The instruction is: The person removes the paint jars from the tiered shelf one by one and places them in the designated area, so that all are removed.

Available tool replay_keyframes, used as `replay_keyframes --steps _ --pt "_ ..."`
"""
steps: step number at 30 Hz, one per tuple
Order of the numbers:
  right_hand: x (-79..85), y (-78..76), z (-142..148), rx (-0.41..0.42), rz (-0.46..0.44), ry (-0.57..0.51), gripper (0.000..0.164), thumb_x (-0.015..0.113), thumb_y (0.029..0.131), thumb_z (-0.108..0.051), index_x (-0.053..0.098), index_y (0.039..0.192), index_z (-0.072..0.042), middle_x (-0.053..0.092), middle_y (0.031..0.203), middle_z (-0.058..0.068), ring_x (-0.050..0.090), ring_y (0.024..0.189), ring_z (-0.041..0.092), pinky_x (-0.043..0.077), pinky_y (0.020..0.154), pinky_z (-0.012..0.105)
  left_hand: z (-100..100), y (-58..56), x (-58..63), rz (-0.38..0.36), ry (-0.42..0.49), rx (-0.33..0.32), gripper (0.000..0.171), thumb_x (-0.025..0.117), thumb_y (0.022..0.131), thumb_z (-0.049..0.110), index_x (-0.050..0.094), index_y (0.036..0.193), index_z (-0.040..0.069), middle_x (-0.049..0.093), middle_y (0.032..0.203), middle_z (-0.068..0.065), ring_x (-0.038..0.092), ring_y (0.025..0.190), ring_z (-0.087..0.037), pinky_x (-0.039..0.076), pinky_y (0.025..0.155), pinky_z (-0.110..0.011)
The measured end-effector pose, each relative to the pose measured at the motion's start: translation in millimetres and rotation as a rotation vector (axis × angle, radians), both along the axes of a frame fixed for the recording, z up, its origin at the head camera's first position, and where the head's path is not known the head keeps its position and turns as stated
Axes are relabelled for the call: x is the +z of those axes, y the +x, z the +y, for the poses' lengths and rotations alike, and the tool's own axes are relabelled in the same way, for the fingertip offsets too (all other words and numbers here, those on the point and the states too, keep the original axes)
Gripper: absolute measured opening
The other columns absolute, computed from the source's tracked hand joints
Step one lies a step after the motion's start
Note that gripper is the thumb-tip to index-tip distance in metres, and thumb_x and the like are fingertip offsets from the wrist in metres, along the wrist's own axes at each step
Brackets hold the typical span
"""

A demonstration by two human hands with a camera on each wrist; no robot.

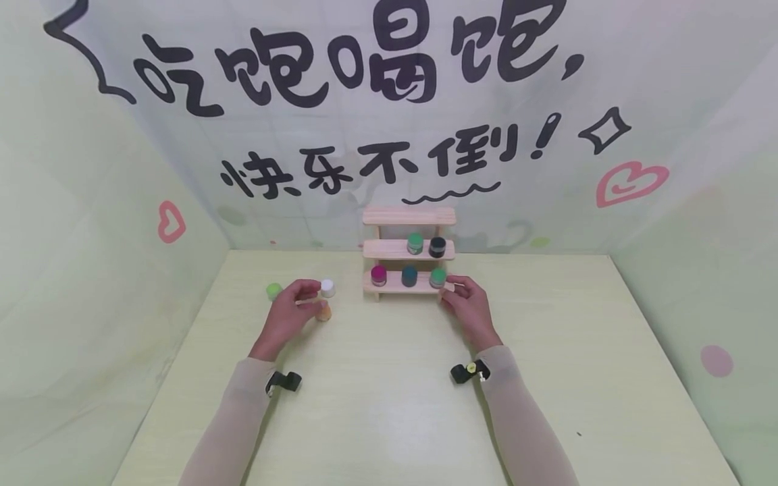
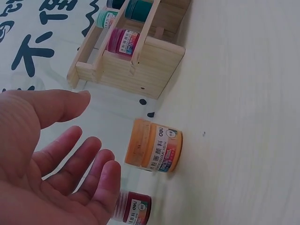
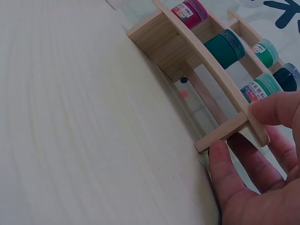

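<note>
Gripping one rack [image 1: 387, 250], five jars [image 1: 410, 277] aboard: right hand [image 1: 471, 312]; left hand [image 1: 292, 314] relaxed, empty.

Printed cloth walls [image 1: 389, 128] around a pale table [image 1: 377, 405] suggest a curtained booth [image 1: 79, 223].

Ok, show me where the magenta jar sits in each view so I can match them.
Head: magenta jar near the centre, left end of the rack's lowest shelf.
Left wrist: magenta jar in the upper part, left of centre.
Right wrist: magenta jar at the top, right of centre.
Shared landmark: the teal jar, next to it on that shelf.
</note>
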State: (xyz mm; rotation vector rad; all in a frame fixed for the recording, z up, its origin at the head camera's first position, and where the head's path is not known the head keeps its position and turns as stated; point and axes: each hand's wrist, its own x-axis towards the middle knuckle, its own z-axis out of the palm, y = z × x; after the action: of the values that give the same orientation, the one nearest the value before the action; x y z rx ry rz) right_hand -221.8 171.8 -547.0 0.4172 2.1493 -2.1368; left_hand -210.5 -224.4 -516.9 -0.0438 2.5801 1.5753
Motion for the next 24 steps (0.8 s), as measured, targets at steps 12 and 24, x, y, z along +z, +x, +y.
replay_keyframes --steps 12,24 --pt "0.6 -0.5 0 -0.001 -0.003 0.001 0.037 0.072 0.099 -0.01 0.065 0.134 -0.012 0.074 0.123 0.017 0.073 0.101 0.017 0.063 0.088 0.024 16 -9.3 14.4 0.072 0.064 -0.039 0.048 0.077 0.097 0.025 0.061 0.139 0.007 0.066 0.138 -0.013 0.061 0.13 -0.032 0.046 0.117 -0.052" --pt "0.1 -0.6 0 0.008 0.003 0.002 0.037 0.072 0.098 -0.01 0.065 0.135 -0.012 0.074 0.121 0.016 0.073 0.1 0.015 0.063 0.09 0.026 39 -19.6 29.3 0.061 0.105 -0.053 0.047 0.078 0.097 0.024 0.061 0.14 0.011 0.062 0.145 -0.019 0.062 0.13 -0.03 0.052 0.114 -0.049"
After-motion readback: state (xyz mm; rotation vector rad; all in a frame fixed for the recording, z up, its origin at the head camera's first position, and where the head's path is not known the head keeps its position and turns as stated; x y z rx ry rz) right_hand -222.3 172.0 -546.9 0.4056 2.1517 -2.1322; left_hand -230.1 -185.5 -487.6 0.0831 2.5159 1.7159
